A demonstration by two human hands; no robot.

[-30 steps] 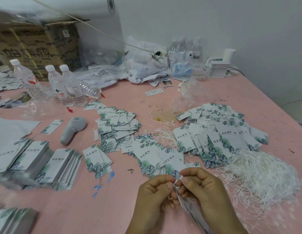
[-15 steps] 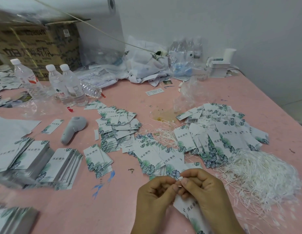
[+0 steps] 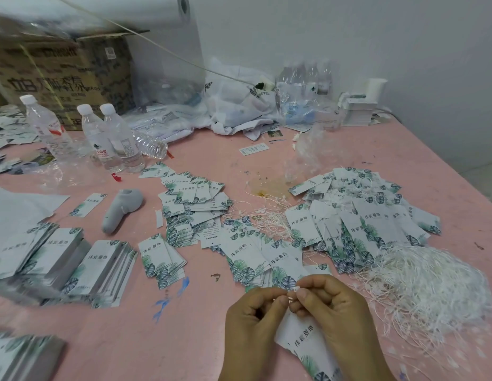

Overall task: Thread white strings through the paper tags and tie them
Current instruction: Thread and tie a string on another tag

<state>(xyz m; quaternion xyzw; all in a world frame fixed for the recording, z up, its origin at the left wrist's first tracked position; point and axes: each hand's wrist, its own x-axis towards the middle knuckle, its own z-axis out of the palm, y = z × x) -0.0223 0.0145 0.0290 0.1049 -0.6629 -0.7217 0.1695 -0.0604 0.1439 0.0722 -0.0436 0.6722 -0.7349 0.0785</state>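
Right at the near edge of the pink table, both hands are bunched together over one paper tag. The left hand has its fingers curled in, pinching the tag's top end, and the right hand pinches a small white bit at the same spot, which looks like the end of a string, though it's too tiny to be sure. The tag hangs down between the hands, leaf print at the bottom.

Just to the right of the hands sits a big fluffy heap of white strings. Beyond the fingers there's a loose spread of tags, and further right a bigger pile of tags with thin strings mixed in. Off to the left are neat stacks of tags, and past those a grey handheld gadget lying on its side.

Further back, three water bottles stand upright with a fourth lying flat beside them. At the far wall there's a cardboard box, crumpled white plastic bags and a pack of bottles in clear wrap.
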